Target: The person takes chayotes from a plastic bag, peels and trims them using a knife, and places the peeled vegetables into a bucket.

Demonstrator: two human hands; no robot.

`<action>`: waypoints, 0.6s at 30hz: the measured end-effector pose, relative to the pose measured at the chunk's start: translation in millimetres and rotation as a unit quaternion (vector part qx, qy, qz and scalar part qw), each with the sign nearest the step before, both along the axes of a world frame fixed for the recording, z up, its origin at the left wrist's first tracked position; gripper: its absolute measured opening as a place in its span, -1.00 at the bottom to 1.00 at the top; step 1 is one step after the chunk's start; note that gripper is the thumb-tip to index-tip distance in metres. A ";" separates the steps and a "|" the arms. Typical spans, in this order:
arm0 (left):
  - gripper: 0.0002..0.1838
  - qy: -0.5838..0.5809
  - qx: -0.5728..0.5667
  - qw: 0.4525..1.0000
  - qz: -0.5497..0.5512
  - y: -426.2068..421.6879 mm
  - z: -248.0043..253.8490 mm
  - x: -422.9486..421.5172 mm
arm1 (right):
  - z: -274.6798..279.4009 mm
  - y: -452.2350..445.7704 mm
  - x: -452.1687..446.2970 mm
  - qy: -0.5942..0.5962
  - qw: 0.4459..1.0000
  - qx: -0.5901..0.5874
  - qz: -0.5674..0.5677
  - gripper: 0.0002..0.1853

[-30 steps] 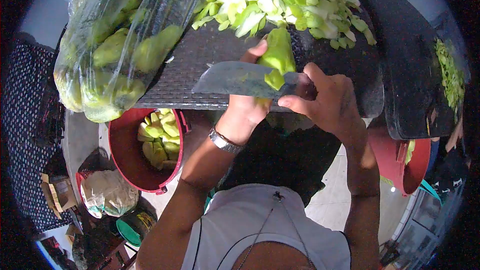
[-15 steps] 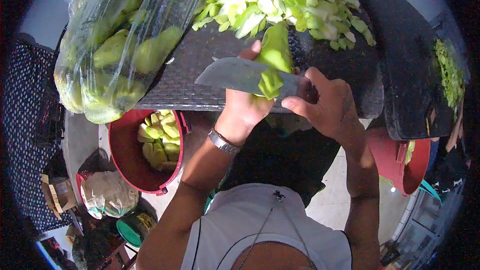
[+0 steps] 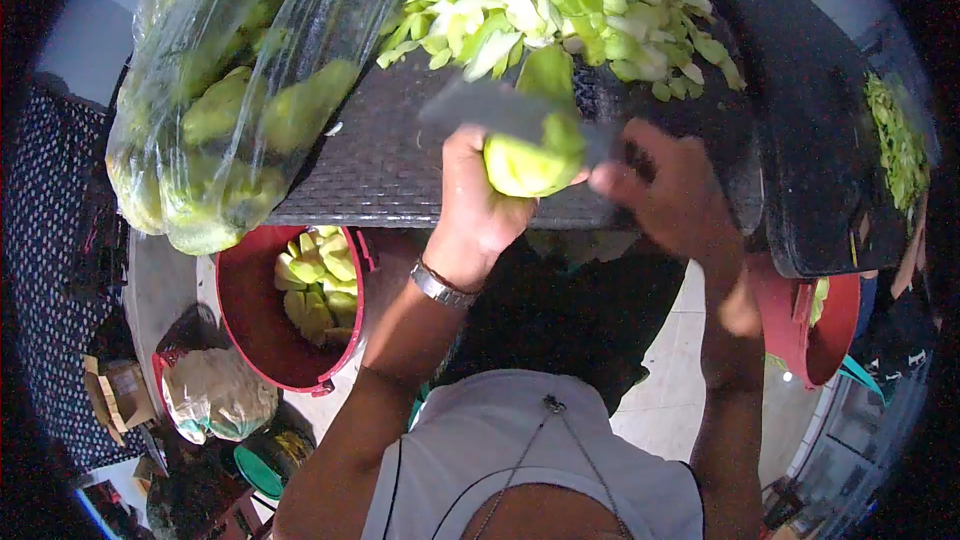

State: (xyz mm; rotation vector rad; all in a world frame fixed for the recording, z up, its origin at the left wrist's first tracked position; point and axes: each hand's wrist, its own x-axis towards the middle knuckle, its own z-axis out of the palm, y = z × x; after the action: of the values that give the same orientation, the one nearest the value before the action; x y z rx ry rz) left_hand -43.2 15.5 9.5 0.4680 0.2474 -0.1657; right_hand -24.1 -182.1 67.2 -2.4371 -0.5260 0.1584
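Note:
My left hand point(image 3: 485, 205), with a metal watch on its wrist, is wrapped round a pale green fruit point(image 3: 530, 170) over the near edge of the dark woven table. My right hand point(image 3: 665, 185) is closed round the handle end of a broad-bladed knife point(image 3: 480, 110). Its blade, smeared by motion, lies across the fruit's far side and points left. A small green slice point(image 3: 560, 132) shows at the blade. Beyond it is another green piece point(image 3: 548, 72); whether it joins the fruit I cannot tell. A heap of green and whitish peelings point(image 3: 560, 5) lies at the back.
On the left of the table point(image 3: 370, 165) stands a clear plastic bag point(image 3: 225, 130) of whole green fruits. Below are a red bucket point(image 3: 235, 315) with pale pieces and another red bucket point(image 3: 835, 335) at right. A black surface point(image 3: 820, 180) at right bears more peelings point(image 3: 895, 145).
The fruit has turned so its rounded near end shows, and my left thumb lies along its left side. The knife has shifted slightly up and right, away from the fruit's near end.

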 end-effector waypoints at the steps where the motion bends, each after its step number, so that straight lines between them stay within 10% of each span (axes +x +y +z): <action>1: -0.45 0.007 -0.002 1.000 0.020 -1.9 -2.7 1.9 | -4.3 3.5 -7.4 -0.016 0.999 -0.001 0.029 -0.43; 6: -0.49 -0.032 -0.006 0.999 -0.033 0.9 -3.5 -2.5 | -7.2 10.4 -10.1 -0.086 0.991 0.000 0.107 -0.37; 14: -0.39 -0.013 0.037 0.998 -0.048 4.5 10.6 -13.0 | -47.5 -33.9 55.8 -0.168 0.979 -0.025 -0.111 -0.39; 18: -0.46 0.007 0.021 1.000 -0.012 2.1 11.9 -8.0 | -18.1 -5.8 26.5 -0.029 0.997 0.015 -0.069 -0.39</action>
State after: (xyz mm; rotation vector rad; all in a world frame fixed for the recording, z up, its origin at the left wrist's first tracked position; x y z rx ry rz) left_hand -51.2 17.7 21.5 0.5110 0.2595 -0.1873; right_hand 2.4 -187.9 49.2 -2.4450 -0.3802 0.0211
